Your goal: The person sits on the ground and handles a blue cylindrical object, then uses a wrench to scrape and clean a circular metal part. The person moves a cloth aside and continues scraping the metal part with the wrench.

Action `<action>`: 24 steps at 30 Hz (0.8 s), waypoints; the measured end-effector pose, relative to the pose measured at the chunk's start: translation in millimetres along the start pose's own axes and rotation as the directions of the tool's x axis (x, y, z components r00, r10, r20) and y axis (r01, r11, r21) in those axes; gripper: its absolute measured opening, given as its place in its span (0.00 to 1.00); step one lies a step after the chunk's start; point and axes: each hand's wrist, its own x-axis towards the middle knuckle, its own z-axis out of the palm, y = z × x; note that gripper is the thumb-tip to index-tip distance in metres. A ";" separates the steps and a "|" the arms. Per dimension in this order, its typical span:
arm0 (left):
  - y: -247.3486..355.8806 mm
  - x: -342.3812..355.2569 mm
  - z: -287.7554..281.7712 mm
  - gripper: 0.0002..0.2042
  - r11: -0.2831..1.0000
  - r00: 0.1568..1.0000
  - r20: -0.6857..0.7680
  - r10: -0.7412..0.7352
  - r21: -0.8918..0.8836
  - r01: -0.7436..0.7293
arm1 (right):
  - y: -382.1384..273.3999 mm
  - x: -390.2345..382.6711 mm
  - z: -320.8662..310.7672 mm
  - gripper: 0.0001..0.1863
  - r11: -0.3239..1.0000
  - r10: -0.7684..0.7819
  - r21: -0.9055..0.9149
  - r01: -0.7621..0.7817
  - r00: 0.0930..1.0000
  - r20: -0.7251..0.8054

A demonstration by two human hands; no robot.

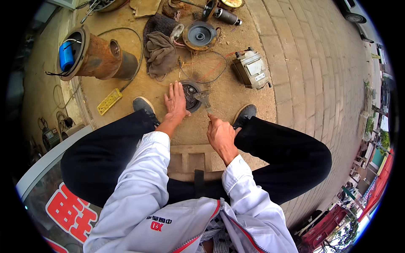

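A round dark metal part (193, 109) with a raised rim lies on the ground between my shoes. My left hand (175, 103) is open, its fingers stretched flat against the left side of that part. A scraper (203, 99) with a flared metal blade is gripped in my right hand (222, 137), the forefinger pointing along its handle. The blade's edge reaches over the right side of the round part's rim. Inside the rim the surface looks dark and rough, partly covered by my left hand and the blade.
At the left lies a rusty cylindrical housing (97, 59) with a blue capacitor (66, 55), near a yellow power strip (109, 101). Ahead are a crumpled brown cloth (161, 55), a round metal cover (200, 36) and a motor rotor (225, 16). A grey boxy instrument (251, 69) stands right, amid loose wires.
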 end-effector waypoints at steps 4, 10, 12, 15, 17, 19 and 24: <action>-6.1 -4.3 -8.0 0.71 0.987 0.992 0.018 0.122 0.101 -0.123 | 7.4 -30.3 7.8 0.20 0.997 0.054 -0.058 -0.050 0.997 0.055; 3.4 -13.7 -2.0 0.71 0.974 0.992 0.018 -0.123 -0.187 0.124 | 8.0 -42.9 16.7 0.20 0.996 0.078 -0.042 -0.076 0.996 0.043; 5.8 -10.0 2.6 0.71 0.975 0.990 0.024 -0.137 -0.171 0.139 | 12.3 -44.0 22.3 0.20 0.997 0.057 -0.046 -0.056 0.998 0.034; 5.8 -7.1 7.2 0.71 0.977 0.989 0.005 -0.147 -0.153 0.146 | 12.6 -22.9 23.2 0.20 1.000 0.013 -0.008 -0.013 1.000 -0.020; 8.1 -6.5 9.0 0.72 0.976 0.988 0.013 -0.155 -0.156 0.155 | 7.3 -19.1 16.0 0.20 0.999 0.028 -0.015 -0.028 1.000 0.006; 11.2 -6.9 5.9 0.72 0.971 0.985 0.050 -0.167 -0.165 0.173 | 5.1 -25.0 12.1 0.20 0.998 0.058 -0.040 -0.056 0.997 0.059; 11.7 -8.3 3.9 0.71 0.970 0.984 0.059 -0.170 -0.167 0.178 | 5.8 -24.8 14.6 0.21 0.998 0.031 -0.049 -0.029 0.999 0.036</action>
